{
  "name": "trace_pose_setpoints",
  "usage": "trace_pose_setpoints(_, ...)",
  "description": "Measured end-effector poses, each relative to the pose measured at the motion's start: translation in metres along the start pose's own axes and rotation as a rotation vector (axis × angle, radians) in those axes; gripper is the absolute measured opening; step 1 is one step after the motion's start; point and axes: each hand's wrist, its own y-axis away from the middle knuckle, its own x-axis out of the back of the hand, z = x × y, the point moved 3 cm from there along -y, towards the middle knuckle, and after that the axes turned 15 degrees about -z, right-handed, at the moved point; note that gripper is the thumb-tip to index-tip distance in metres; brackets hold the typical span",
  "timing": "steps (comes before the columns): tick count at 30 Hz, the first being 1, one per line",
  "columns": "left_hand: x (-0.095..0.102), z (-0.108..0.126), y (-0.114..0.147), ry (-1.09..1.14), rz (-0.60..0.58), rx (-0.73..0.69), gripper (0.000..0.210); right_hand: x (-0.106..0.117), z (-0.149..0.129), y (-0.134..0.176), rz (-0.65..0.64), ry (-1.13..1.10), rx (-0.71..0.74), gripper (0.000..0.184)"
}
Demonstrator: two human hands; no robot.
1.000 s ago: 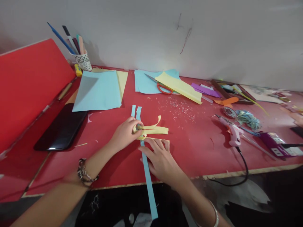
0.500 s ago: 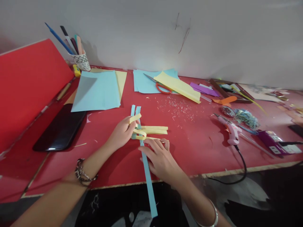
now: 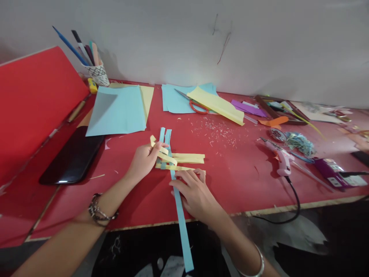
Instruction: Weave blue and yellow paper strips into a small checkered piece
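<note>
Pale yellow paper strips cross light blue paper strips on the red tabletop, partly interlaced. My left hand is closed, pinching a yellow strip that curls over the crossing. The longest blue strip runs toward me and hangs past the table's front edge. Fingers of my right hand bend over this blue strip and the right part of the lowest yellow strip, pressing them down. The fingertips of that hand are partly hidden.
Behind lie light blue sheets, scissors and a folded yellow paper. A black phone is at left. On the right are a glue gun, a yarn bundle and a purple power strip. Paper scraps lie mid-table.
My left hand has moved slightly left, drawing the yellow strip's loop flatter and its free end leftward. My right hand stays nearly in place.
</note>
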Motion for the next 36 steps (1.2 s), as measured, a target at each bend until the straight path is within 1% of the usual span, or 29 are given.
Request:
trace_pose_setpoints(6, 0.0006, 0.0009, 0.0003, 0.005, -0.008, 0.002, 0.048, -0.0002, 0.0006, 0.0004, -0.003, -0.011, 0.0, 0.019)
trace_pose_setpoints(11, 0.0008, 0.0011, 0.0004, 0.022, -0.014, 0.013, 0.046, -0.0003, 0.0001, 0.0013, 0.005, -0.009, -0.003, 0.017)
trace_pose_setpoints(16, 0.0026, 0.0032, 0.0002, 0.154, -0.01, 0.057, 0.045, -0.0006, -0.0004, 0.0015, 0.037, -0.013, 0.002, 0.015)
trace_pose_setpoints(20, 0.0043, 0.0034, 0.0003, 0.282, 0.034, 0.078, 0.041, -0.0001, 0.0, 0.0011, 0.062, -0.007, 0.01, 0.016)
trace_pose_setpoints(25, 0.0048, 0.0009, -0.001, 0.386, 0.054, 0.069, 0.035, 0.0003, 0.0002, 0.0017, 0.083, -0.023, 0.028, 0.017)
trace_pose_setpoints(28, 0.0052, -0.0015, -0.0023, 0.423, 0.065, 0.068, 0.033, 0.0001, -0.0001, 0.0025, 0.103, -0.005, 0.046, 0.018)
trace_pose_setpoints(32, 0.0053, -0.0034, -0.003, 0.438, 0.048, 0.066, 0.033, 0.0003, -0.0006, 0.0031, 0.136, 0.023, 0.071, 0.02)
trace_pose_setpoints(36, 0.0057, -0.0041, -0.003, 0.438, 0.043, 0.053, 0.033, -0.0005, -0.0005, 0.0026, 0.133, 0.026, 0.071, 0.02)
